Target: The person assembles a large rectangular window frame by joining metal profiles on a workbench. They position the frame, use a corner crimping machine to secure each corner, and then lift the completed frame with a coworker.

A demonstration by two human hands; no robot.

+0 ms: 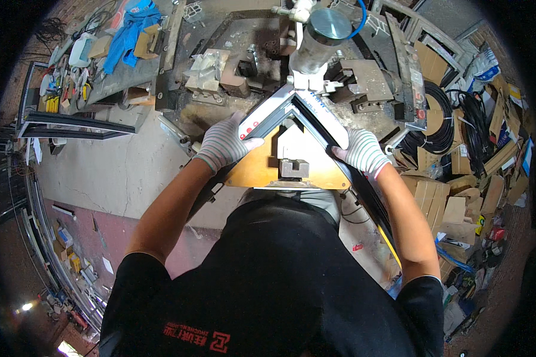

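Both my hands wear white knit gloves with thin stripes. My left hand [225, 144] is closed round the left metal frame profile [267, 114], its thumb lying on the inner edge. On the other side my right hand [361, 151] grips the right frame profile [321, 116], with the thumb pressed inward. The two profiles meet in a V-shaped corner [293, 95], pointing away from me, under the machine's upright cylinder [324, 38]. Below the corner lies a yellow-brown plate [247, 169] with a small grey metal block [294, 168] on it. My palms are hidden.
Heavy metal jaws [363, 83] stand right of the corner, more blocks [207, 74] left. A side table carries a blue cloth [128, 35] and tools. A dark frame [77, 124] stands at left. Black cable coils [432, 125] and cardboard [426, 199] crowd the right.
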